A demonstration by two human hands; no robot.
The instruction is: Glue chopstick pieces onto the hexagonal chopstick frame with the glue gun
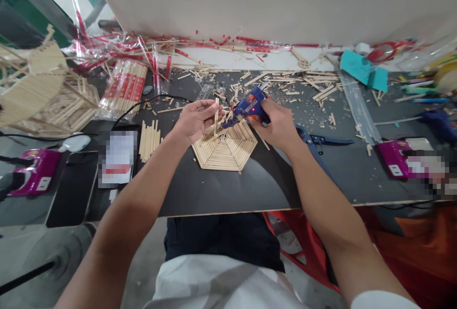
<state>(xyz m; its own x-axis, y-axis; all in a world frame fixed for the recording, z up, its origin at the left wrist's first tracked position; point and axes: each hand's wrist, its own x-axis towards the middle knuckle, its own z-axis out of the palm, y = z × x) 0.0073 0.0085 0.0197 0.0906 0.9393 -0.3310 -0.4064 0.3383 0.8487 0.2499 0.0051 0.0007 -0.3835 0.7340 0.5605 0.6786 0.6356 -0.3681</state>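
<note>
Left hand [194, 121] pinches a thin pale wooden stick [216, 114], keeping it upright so its lower end meets the flat hexagonal panel of wooden sticks [224, 152] lying mid-way along the dark bench [232, 194]. Right hand [280, 125] is wrapped fully around a blue plastic glue gun [248, 106], with the nozzle angled down at that joint.

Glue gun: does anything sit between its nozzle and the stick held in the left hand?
Nothing visible does. The glue gun in the right hand points its nozzle at the lower end of the stick, which the left hand holds upright over the hexagonal stick panel.
</note>
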